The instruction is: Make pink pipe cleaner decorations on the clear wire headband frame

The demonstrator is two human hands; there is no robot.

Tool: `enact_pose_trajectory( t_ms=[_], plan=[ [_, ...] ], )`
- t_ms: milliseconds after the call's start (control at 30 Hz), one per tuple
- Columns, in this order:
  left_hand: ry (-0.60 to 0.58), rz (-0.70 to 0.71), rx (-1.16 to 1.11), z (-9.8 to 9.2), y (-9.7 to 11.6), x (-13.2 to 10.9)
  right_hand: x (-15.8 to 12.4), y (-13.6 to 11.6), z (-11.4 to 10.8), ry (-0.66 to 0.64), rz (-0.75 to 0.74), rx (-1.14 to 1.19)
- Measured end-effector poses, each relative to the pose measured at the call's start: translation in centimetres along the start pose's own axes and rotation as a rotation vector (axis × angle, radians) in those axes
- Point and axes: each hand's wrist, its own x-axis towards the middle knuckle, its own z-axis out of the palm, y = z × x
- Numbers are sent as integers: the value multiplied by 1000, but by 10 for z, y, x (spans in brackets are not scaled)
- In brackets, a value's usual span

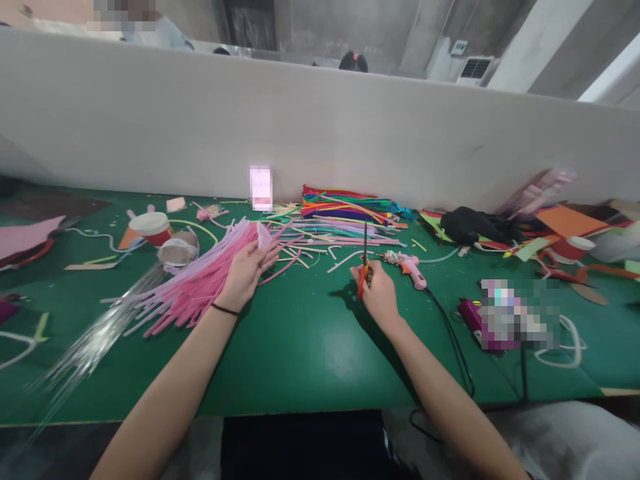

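Note:
My left hand point(249, 272), with a dark band at the wrist, is above a heap of pink and lilac pipe cleaners point(193, 290). Its fingers are closed on a small pale-lilac pointed piece point(263, 237); whether that is paper or felt I cannot tell. In my right hand point(379, 288) is a pair of scissors point(365, 257) with orange-red handles, blades pointing up and away from me. Apart from the lilac piece, the scissors touch nothing I can see. A pink hot glue gun point(411, 269) lies just right of that hand, its black cord running toward me.
Multicoloured pipe cleaners point(345, 205) lie along the white partition point(320, 127). Paper cups point(150, 229), a tape roll point(179, 250) and silvery strands point(103, 327) are on the left. A black bundle point(475, 227), coloured sheets and a purple item point(475, 321) occupy the right.

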Motion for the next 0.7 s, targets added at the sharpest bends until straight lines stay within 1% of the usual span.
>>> enact_pose_trajectory(
  t_ms=[100,167,267,333,500,567,633,700],
  plan=[
    [61,-17,-11,-9,-1,7,3,4,-1,4,20,-5],
    [99,-17,-38,-11,-1,9,3,4,-1,6,23,-16],
    [163,-5,-122,-11,2,11,3,3,-2,-2,20,-55],
    [191,5,-190,-9,5,10,3,4,-3,-52,2,-94],
    [196,80,-331,-7,20,8,2,9,-4,-278,-123,-221],
    [210,94,-410,-9,28,8,3,10,-3,-331,-184,-216],
    [211,79,-492,-11,34,8,3,9,-2,-335,-226,-159],
    [193,44,-557,-11,36,7,3,6,-1,-277,-228,-59]
  ],
)
